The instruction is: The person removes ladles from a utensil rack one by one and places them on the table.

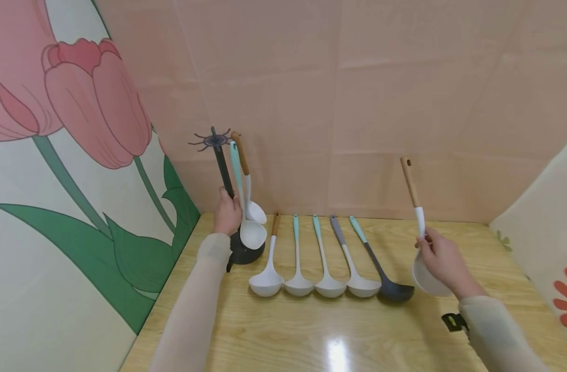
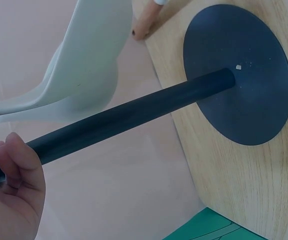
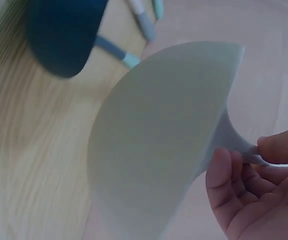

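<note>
Peach backdrop [image 1: 357, 103], creased; tulip-printed panel [image 1: 99, 98] at left; wood-grain bench [image 1: 283, 336] below.

Item: black stand [image 1: 224, 170], hook-topped, on the bench's left side; post wrapped by the person's left hand [image 1: 227, 213]. Hanging from it: turquoise-handled ladle [image 1: 253, 235], brown-handled ladle [image 1: 257, 213].

Item: row laid side by side, handles toward the backdrop: wooden-handled ladle [image 1: 266, 284], two pale turquoise ladles [image 1: 299, 287], purplish-handled ladle [image 1: 363, 287], dark-bowled ladle [image 1: 396, 293].

Item: white ladle [image 1: 425, 274], far right, pinched near its bowl by the right hand [image 1: 443, 261]; wooden grip uppermost, long axis near upright, leaning slightly left. From it I see the stand well apart, leftward past the row; the left hand is much nearer the hooks.
</note>
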### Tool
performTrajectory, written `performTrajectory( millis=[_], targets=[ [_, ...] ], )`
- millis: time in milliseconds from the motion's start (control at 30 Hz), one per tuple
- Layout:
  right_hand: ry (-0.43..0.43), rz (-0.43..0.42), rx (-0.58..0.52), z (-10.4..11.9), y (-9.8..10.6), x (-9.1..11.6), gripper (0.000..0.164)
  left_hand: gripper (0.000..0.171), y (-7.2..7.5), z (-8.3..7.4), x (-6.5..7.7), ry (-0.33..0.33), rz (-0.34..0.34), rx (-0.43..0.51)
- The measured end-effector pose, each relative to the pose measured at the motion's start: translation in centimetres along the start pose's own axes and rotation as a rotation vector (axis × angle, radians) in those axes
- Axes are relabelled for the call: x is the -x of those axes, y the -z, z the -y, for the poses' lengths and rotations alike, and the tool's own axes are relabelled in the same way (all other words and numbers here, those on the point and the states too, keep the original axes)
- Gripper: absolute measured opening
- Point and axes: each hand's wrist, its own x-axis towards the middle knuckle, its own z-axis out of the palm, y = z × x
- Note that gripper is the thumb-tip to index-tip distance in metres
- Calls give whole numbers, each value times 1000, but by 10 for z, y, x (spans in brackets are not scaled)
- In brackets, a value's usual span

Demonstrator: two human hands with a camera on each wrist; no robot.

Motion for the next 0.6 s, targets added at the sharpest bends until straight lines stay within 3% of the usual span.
performTrajectory(
  millis=[333,600],
  targets=[
    [-83,223,94,-42,-18,5,23,37,2,0,1,-24,-17,-8],
    [-120,299,103,-64,-41,11,24,39,1,0,1,-15,-12,-10]
  ],
)
